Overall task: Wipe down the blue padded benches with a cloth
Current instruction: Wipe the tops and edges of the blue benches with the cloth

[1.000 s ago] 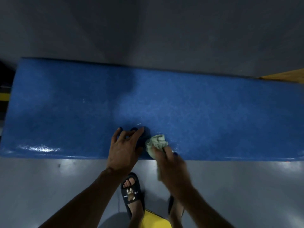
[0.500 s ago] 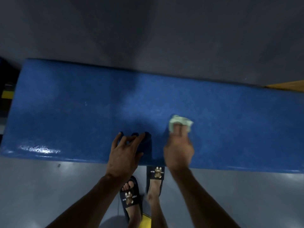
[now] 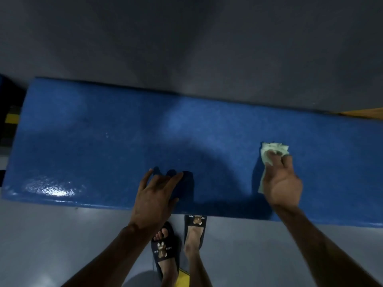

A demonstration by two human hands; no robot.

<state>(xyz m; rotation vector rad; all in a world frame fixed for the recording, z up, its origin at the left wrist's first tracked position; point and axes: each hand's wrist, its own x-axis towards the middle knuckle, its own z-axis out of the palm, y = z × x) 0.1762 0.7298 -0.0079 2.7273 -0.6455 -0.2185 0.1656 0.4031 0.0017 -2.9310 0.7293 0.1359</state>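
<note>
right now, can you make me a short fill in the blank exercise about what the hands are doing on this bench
1. The cloth is held in the person's ____ hand.
2. The left hand rests on the ____ edge of the bench.
3. The padded bench top is coloured ____.
4. A wet shine shows near the bench's front ____ corner.

Missing words: right; front; blue; left

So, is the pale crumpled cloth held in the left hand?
No, the right hand grips the pale crumpled cloth on the blue padded bench; the left hand rests bare.
</note>
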